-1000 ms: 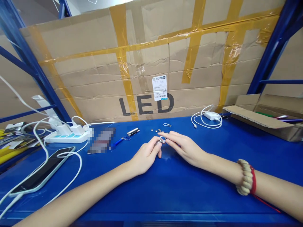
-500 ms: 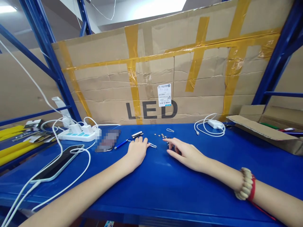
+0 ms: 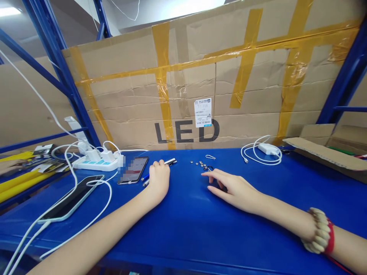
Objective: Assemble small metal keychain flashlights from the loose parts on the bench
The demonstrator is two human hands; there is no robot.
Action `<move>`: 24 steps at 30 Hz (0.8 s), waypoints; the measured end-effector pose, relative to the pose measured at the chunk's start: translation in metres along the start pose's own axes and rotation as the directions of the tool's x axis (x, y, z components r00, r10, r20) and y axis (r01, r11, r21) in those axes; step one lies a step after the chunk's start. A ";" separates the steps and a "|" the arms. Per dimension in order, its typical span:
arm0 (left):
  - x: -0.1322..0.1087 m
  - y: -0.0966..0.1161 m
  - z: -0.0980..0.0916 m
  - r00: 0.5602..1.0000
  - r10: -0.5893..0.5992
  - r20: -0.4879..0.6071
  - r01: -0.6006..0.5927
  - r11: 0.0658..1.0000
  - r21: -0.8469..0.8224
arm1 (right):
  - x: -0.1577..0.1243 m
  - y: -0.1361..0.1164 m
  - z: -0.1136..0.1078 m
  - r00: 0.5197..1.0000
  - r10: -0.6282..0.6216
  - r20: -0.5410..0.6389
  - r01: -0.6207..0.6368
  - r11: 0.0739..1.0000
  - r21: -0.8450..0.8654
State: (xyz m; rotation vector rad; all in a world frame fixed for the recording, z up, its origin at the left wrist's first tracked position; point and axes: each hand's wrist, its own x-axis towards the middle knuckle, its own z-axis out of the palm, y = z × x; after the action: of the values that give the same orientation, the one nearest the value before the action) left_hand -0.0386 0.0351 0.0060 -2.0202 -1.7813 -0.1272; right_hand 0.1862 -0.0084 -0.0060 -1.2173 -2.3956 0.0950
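My left hand (image 3: 159,179) is closed, its fingers curled down at the table. A slim silver tube (image 3: 146,183) sticks out from under it on the left. Beside that lies a blue tube (image 3: 145,178), partly covered by the hand. A silver and black tube (image 3: 171,162) shows just past the knuckles. My right hand (image 3: 231,188) hovers low with its fingers apart and holds nothing I can see. Close to its index fingertip are several small round metal discs (image 3: 201,164), like button cells, and a small dark ring (image 3: 210,168). A metal wire loop (image 3: 210,156) lies behind them.
A phone (image 3: 134,170) lies left of my left hand. Further left are a power strip (image 3: 99,163), a larger phone (image 3: 73,196) and white cables. A white charger (image 3: 268,149) with a coiled cable and an open carton (image 3: 321,152) sit at right. Cardboard (image 3: 129,114) walls the back.
My left hand has moved left from the middle toward the phone, and the silver thing beside it has gone from there. My right hand stays near the discs as the view shifts slightly.
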 end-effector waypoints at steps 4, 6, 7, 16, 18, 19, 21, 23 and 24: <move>0.003 0.002 -0.002 0.990 0.122 -0.064 -0.125 0.991 -0.042 | 0.000 0.000 0.001 0.998 -0.053 -0.030 0.048 0.987 -0.151; 0.006 0.002 0.003 0.970 0.218 -0.108 -0.227 0.971 -0.076 | 0.001 0.000 0.001 0.997 -0.065 -0.052 0.053 0.976 -0.214; 0.007 0.001 0.007 0.956 0.264 -0.126 -0.276 0.957 -0.091 | 0.001 0.001 0.001 0.997 -0.060 -0.057 0.046 0.972 -0.232; 0.020 -0.003 0.034 0.978 0.185 -0.097 -0.202 0.959 -0.202 | 0.006 0.022 0.003 0.997 -0.072 -0.037 0.063 0.975 -0.211; 0.022 -0.001 0.032 0.974 0.203 -0.103 -0.220 0.955 -0.197 | 0.009 0.027 0.003 0.995 -0.095 -0.039 0.084 0.971 -0.226; 0.022 0.000 0.030 0.971 0.213 -0.109 -0.230 0.953 -0.196 | 0.011 0.029 0.003 0.993 -0.109 -0.046 0.095 0.967 -0.238; 0.022 0.001 0.027 0.963 0.242 -0.123 -0.262 0.946 -0.192 | 0.014 0.033 0.004 0.989 -0.129 -0.069 0.106 0.957 -0.272; 0.020 0.002 0.023 0.949 0.285 -0.136 -0.307 0.934 -0.183 | 0.016 0.038 0.004 0.984 -0.147 -0.097 0.109 0.942 -0.317; 0.020 0.002 0.021 0.940 0.311 -0.141 -0.333 0.926 -0.176 | 0.017 0.039 0.004 0.984 -0.145 -0.101 0.104 0.937 -0.332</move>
State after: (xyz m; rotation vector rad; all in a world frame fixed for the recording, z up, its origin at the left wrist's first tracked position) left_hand -0.0379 0.0611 -0.0068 -2.3678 -1.3925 -0.3185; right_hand 0.2054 0.0291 -0.0133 -1.1650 -2.4341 -0.4217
